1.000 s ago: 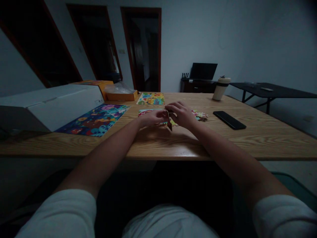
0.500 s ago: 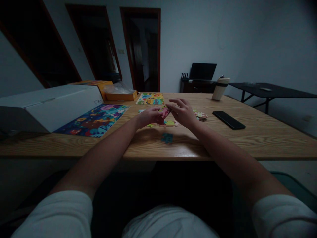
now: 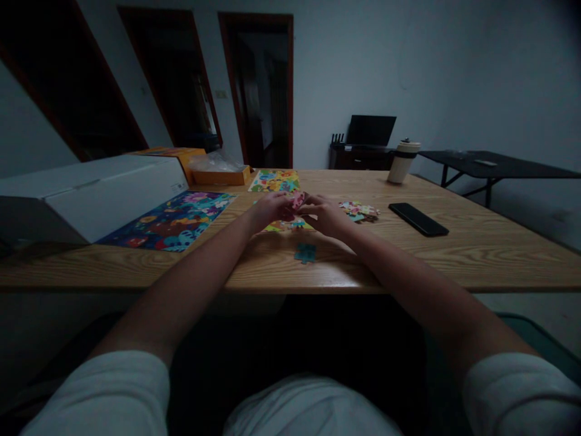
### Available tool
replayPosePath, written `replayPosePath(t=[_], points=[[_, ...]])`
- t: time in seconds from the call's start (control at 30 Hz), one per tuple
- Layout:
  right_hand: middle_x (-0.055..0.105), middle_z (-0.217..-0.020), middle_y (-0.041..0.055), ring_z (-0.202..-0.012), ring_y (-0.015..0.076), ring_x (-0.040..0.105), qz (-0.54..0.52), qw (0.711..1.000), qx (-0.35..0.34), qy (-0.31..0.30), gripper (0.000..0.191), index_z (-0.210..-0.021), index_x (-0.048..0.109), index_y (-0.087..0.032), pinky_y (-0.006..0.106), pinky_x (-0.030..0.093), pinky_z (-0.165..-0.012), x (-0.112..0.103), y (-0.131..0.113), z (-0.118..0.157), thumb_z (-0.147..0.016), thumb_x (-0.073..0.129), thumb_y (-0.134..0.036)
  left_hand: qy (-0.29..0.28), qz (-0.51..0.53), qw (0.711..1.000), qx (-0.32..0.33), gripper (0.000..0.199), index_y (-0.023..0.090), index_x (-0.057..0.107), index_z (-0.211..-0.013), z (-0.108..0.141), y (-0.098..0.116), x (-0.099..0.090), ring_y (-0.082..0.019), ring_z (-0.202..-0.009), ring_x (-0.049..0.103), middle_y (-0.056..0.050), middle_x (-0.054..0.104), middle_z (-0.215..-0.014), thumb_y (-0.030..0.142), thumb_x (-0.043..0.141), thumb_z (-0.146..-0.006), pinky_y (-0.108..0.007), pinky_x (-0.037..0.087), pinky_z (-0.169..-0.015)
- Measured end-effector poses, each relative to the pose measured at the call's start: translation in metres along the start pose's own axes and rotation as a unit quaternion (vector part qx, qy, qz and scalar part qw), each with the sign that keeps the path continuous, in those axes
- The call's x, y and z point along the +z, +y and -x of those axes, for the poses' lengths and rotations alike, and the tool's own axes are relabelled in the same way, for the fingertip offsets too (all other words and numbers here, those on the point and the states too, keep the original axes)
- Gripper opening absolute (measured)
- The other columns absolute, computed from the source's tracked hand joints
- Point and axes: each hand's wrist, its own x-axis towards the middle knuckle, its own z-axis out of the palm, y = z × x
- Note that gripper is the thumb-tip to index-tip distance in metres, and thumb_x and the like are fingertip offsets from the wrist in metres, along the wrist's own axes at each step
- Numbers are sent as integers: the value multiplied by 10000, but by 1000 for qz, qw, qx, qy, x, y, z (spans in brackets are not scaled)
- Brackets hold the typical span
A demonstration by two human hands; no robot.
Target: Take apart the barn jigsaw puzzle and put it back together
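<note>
Above the middle of the table, my left hand (image 3: 271, 208) is closed around pink puzzle pieces (image 3: 298, 200); how many is hidden by the fingers. My right hand (image 3: 325, 214) meets it from the right, its fingers curled in against the same pieces. Below both hands lies a partly joined puzzle (image 3: 276, 227), largely covered by them. A loose teal puzzle piece (image 3: 305, 252) rests nearer the table's front edge. Just beyond my right hand is a pile of loose puzzle pieces (image 3: 361, 211).
To the left are a colourful dark-blue picture sheet (image 3: 175, 221), a long white box (image 3: 113, 188) and an orange box tray (image 3: 222, 176) with clear plastic. A yellow picture sheet (image 3: 275, 180) lies behind. On the right are a black phone (image 3: 418, 219) and a beige cup (image 3: 403, 162).
My right hand has come lower and its fingers have curled in toward the pieces. My left hand has tilted slightly, still holding them. More of the loose pile shows now.
</note>
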Motion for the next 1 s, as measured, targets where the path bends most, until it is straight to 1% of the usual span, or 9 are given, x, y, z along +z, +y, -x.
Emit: replayPosePath(t=[0.13,0.27,0.4,0.5,0.57,0.63,0.73,0.87,1.0], points=[[596,-1202,107,-1088,238,543,79,995,-17,52,237,-1063,746,-252,427,457,-956,-9,-7,-1,-951,537,-249,14,39,999,-19,207,172,552,-799,-1,-1,1,-119,-579,521,-6,556,-664,372,602,-822,-292,464,-661],[558,-1286,136,-1152,260,518,86,993,-33,69,197,-1016,701,-204,441,429,-975,-13,-14,-2,-959,522,-264,-24,-1,998,-59,303,197,493,-709,0,-4,3,-139,-552,490,-2,500,-602,451,552,-862,-299,433,-599],[661,-991,110,-924,228,595,32,998,9,54,152,-985,615,-178,372,463,-835,-8,-11,-2,-961,521,-296,-78,-50,993,-70,445,213,483,-674,-1,-7,3,-150,-546,473,-11,495,-606,579,406,-916,-311,419,-589],[658,-884,71,-780,197,599,-7,991,94,93,211,-1027,583,-180,319,461,-716,-5,-3,-1,-922,578,-362,-84,-171,981,-19,514,199,564,-705,1,-6,2,-176,-640,537,-43,586,-691,648,397,-889,-320,431,-646],[665,-899,60,-780,196,609,-27,980,149,132,307,-1123,564,-190,311,463,-696,-7,5,0,-891,613,-384,-129,-290,947,41,456,193,669,-844,5,-4,3,-205,-788,588,-55,656,-843,637,572,-804,-313,443,-730],[672,-904,53,-790,201,619,-38,968,191,158,391,-1207,546,-204,316,472,-694,-9,13,1,-874,625,-393,-197,-388,896,92,504,221,715,-1037,11,-2,7,-230,-933,596,-55,671,-1015,579,747,-683,-300,440,-813],[679,-897,53,-773,200,626,-49,958,227,168,417,-1238,554,-212,321,481,-676,-13,24,2,-871,617,-401,-253,-463,837,144,570,244,730,-1114,17,-1,17,-247,-1027,585,-65,650,-1126,540,813,-633,-291,423,-884],[696,-902,58,-759,197,633,-64,954,239,167,398,-1225,579,-211,320,485,-666,-13,29,3,-871,621,-386,-249,-523,790,199,352,229,745,-1056,22,0,29,-210,-908,621,-63,686,-1033,478,661,-823,-281,431,-799],[714,-895,61,-753,196,640,-73,955,244,152,382,-1211,604,-211,327,493,-687,-11,26,2,-870,632,-381,-176,-576,766,226,319,228,719,-1071,24,-1,33,-202,-755,616,-50,706,-866,427,593,-856,-285,403,-658]])
